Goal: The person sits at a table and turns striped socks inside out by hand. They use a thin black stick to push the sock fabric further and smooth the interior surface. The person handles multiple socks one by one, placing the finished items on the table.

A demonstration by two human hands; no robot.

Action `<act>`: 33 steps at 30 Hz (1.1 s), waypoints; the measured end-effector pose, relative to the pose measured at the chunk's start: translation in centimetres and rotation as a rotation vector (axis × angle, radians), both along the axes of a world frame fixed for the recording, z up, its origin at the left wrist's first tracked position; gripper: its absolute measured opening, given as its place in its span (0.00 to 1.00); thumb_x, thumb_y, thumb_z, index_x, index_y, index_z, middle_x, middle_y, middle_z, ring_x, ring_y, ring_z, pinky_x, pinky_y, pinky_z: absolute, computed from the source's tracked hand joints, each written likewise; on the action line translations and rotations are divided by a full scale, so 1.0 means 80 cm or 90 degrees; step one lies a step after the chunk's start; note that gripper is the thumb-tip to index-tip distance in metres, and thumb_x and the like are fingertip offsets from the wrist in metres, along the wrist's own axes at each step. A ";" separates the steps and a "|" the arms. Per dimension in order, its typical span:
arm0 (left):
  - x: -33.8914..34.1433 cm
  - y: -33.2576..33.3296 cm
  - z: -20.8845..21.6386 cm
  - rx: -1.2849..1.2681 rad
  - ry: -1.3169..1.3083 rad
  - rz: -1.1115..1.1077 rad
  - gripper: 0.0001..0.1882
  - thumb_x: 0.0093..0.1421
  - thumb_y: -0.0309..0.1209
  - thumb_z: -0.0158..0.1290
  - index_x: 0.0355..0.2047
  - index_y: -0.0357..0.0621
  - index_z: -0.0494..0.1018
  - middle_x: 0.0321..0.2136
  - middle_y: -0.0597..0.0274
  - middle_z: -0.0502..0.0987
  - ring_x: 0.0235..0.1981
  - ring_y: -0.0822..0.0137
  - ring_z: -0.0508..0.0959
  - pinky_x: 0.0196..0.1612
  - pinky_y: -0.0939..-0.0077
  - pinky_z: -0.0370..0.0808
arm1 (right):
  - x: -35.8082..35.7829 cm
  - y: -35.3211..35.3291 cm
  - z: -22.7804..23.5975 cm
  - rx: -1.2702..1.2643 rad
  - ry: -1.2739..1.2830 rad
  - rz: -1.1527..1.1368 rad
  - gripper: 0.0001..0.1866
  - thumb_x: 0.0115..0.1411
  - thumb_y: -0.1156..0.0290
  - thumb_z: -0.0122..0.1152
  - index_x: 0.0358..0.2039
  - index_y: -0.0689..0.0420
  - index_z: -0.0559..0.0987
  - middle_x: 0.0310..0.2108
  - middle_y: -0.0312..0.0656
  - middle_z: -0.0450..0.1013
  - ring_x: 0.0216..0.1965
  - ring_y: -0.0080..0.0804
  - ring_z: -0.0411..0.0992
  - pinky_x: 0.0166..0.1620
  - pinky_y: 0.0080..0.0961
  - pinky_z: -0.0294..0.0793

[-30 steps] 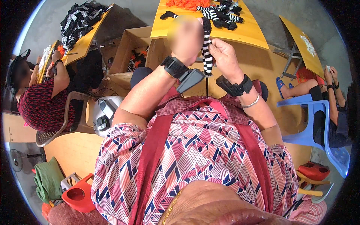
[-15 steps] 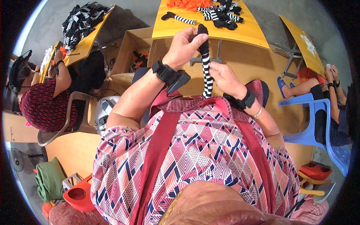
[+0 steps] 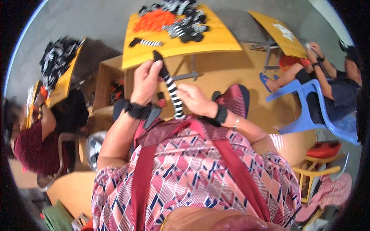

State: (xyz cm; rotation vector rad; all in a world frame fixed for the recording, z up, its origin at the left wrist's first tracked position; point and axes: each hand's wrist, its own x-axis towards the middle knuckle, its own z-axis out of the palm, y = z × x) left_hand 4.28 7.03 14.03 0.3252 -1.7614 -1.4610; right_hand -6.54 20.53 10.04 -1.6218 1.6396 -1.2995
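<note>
Since the earlier frame the striped tube [image 3: 173, 91] has been leaned over, its black end now pointed up and leftward across the left part of the near edge of the yellow table [image 3: 220, 41]; the whole view has been swung as well. The black end is pinched by the nearly closed left hand [image 3: 145, 80], its tip left showing above the thumb. Below the table's near edge, the striped length is met by the half-curled right hand [image 3: 196, 101]; whether it is gripped there cannot be told. With this lean, the tube appears to be steadied from its black end, its striped side being left within reach of the right fingers. On the table, an orange fluffy heap [image 3: 156, 20], a pile of striped pieces [image 3: 187, 30] and a single striped piece [image 3: 149, 42] are laid out
</note>
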 end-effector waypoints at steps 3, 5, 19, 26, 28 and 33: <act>-0.012 -0.008 0.013 0.012 -0.005 0.013 0.10 0.58 0.34 0.46 0.23 0.43 0.70 0.19 0.73 0.69 0.18 0.83 0.65 0.20 0.89 0.63 | -0.012 0.003 -0.004 0.177 -0.173 0.149 0.12 0.57 0.64 0.49 0.28 0.61 0.69 0.20 0.30 0.64 0.25 0.16 0.60 0.28 0.16 0.64; -0.018 -0.015 0.017 0.015 0.024 -0.002 0.10 0.58 0.33 0.46 0.23 0.43 0.70 0.18 0.73 0.70 0.18 0.83 0.65 0.21 0.88 0.64 | -0.017 0.001 -0.024 0.117 0.041 0.248 0.10 0.54 0.67 0.53 0.25 0.62 0.71 0.20 0.31 0.66 0.25 0.16 0.63 0.29 0.17 0.66; -0.034 -0.021 0.024 0.144 0.184 0.040 0.06 0.58 0.31 0.46 0.26 0.43 0.67 0.22 0.71 0.69 0.22 0.80 0.67 0.24 0.84 0.67 | -0.001 0.017 -0.031 0.127 -0.611 0.065 0.07 0.60 0.68 0.44 0.26 0.56 0.65 0.14 0.27 0.53 0.14 0.14 0.49 0.16 0.11 0.50; -0.043 0.013 -0.014 0.183 0.193 -0.045 0.07 0.60 0.33 0.42 0.28 0.45 0.66 0.22 0.72 0.68 0.20 0.80 0.66 0.22 0.86 0.65 | 0.018 0.013 -0.044 0.109 -0.626 0.119 0.06 0.58 0.73 0.44 0.25 0.58 0.63 0.11 0.31 0.51 0.12 0.18 0.49 0.16 0.17 0.49; -0.035 0.007 -0.015 0.080 0.151 -0.024 0.08 0.60 0.33 0.41 0.29 0.44 0.66 0.22 0.72 0.67 0.20 0.81 0.66 0.24 0.86 0.66 | 0.023 0.013 -0.034 0.135 -0.614 0.096 0.06 0.58 0.73 0.43 0.24 0.58 0.63 0.11 0.30 0.51 0.12 0.18 0.49 0.15 0.16 0.49; -0.023 0.013 0.002 0.043 0.085 -0.102 0.09 0.59 0.34 0.43 0.27 0.42 0.67 0.20 0.71 0.69 0.19 0.81 0.67 0.24 0.86 0.67 | 0.019 0.004 -0.039 0.161 -0.592 0.198 0.04 0.58 0.73 0.43 0.27 0.58 0.63 0.13 0.30 0.52 0.14 0.17 0.50 0.18 0.15 0.52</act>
